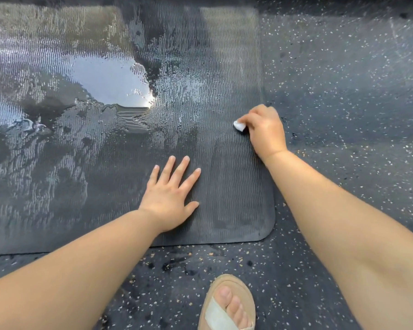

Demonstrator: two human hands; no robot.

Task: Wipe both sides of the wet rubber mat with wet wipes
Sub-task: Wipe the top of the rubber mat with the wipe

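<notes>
A black ribbed rubber mat (227, 182) lies flat on the floor and fills the left and middle of the view. Water pools and streaks cover its left and far parts; the strip along its right edge looks duller and drier. My left hand (169, 198) presses flat on the mat near the front right corner, fingers spread. My right hand (265, 129) is curled round a small white wet wipe (239, 126) and holds it against the mat close to the right edge. Most of the wipe is hidden inside my fingers.
A dark speckled floor (343, 103) surrounds the mat at the right and front, with damp patches. My foot in a tan sandal (227, 306) stands just in front of the mat's front edge.
</notes>
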